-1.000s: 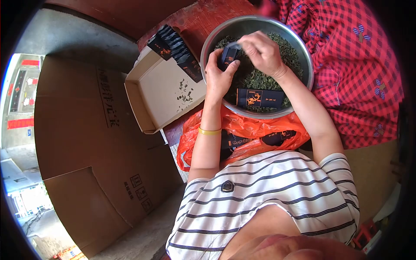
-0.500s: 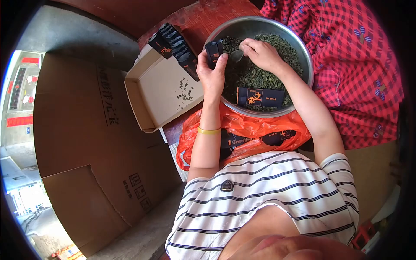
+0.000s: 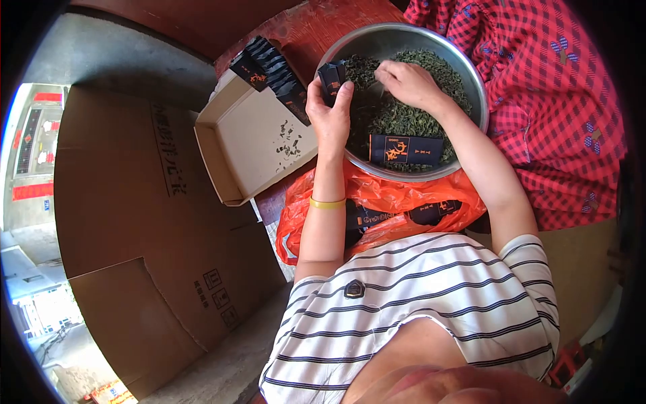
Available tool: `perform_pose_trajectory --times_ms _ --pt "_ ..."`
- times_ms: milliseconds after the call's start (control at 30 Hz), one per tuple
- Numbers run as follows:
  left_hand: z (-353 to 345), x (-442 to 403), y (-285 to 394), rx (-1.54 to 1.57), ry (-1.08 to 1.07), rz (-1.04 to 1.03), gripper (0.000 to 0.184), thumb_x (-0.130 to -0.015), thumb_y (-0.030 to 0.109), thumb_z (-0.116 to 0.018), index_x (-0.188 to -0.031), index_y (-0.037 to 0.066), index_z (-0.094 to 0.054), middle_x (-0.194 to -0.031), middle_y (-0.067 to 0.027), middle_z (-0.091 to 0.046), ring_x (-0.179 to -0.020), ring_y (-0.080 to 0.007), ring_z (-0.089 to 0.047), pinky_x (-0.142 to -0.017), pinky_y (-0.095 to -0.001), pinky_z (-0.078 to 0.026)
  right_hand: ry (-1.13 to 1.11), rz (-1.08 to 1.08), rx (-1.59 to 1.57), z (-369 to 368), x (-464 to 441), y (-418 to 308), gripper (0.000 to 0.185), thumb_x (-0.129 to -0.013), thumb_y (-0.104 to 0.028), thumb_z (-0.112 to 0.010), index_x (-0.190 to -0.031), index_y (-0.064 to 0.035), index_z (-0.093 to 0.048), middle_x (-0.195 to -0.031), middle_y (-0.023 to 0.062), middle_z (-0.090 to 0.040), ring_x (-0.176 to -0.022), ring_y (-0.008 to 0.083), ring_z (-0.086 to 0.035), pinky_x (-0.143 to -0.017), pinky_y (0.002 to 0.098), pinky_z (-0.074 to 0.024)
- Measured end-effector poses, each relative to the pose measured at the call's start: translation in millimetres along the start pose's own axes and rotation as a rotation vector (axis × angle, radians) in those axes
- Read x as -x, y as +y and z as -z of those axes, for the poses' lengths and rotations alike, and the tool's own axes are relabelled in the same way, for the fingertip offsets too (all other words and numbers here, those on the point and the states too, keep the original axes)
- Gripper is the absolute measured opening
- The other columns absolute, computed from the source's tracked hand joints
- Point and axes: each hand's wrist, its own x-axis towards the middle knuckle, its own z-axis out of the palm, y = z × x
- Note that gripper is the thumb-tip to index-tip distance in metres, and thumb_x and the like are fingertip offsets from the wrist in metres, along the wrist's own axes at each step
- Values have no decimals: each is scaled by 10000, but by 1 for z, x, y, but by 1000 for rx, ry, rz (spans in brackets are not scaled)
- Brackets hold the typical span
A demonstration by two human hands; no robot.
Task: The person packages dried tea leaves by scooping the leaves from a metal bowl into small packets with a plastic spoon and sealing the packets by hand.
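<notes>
My left hand (image 3: pixel 328 116) is closed around a small black tea packet (image 3: pixel 332 79), held upright at the left rim of a metal basin (image 3: pixel 369 44). Dried green tea leaves (image 3: pixel 414 120) fill much of the basin. Over the leaves, my right hand (image 3: pixel 412 83) is closed on a metal spoon, whose bowl is blurred and hard to make out now. Another black tea packet (image 3: pixel 406 150) with orange print lies flat on the leaves at the near side.
Left of the basin, a shallow cardboard tray (image 3: pixel 249 138) holds scattered leaf bits and a row of black packets (image 3: pixel 272 71). An orange plastic bag (image 3: pixel 296 215) with more packets lies nearest me. A large carton (image 3: pixel 134 209) stands left; red checked cloth (image 3: pixel 538 101) lies right.
My right hand has shifted slightly and turned, and the spoon bowl that showed clearly before is now blurred. The left hand keeps the packet in nearly the same place.
</notes>
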Motion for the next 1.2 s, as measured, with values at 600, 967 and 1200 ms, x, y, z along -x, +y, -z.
perform_pose_trajectory --times_ms 600,967,1200 --pt "-5 6 19 -266 -133 34 517 -781 156 -805 -1195 -35 -561 -993 -94 -660 -881 -157 -611 -834 -299 -507 546 537 -272 11 2 -16 168 -963 -131 -616 -1085 -29 -671 -940 80 -683 -826 178 -678 -733 290 -532" --pt "-4 6 12 -288 -193 5 511 -777 160 -802 -1197 -26 -577 -1016 -122 -671 -926 -186 -628 -868 -315 -505 546 517 -250 9 5 -22 127 -936 -184 -645 -989 -77 -688 -897 52 -706 -800 217 -685 -701 333 -554" --pt "-4 5 10 -293 -198 -13 516 -780 164 -803 -1199 -31 -575 -1022 -111 -668 -931 -175 -622 -871 -312 -502 418 528 -132 7 7 -22 161 -956 -159 -619 -1026 -29 -681 -923 84 -683 -821 189 -672 -728 304 -530"
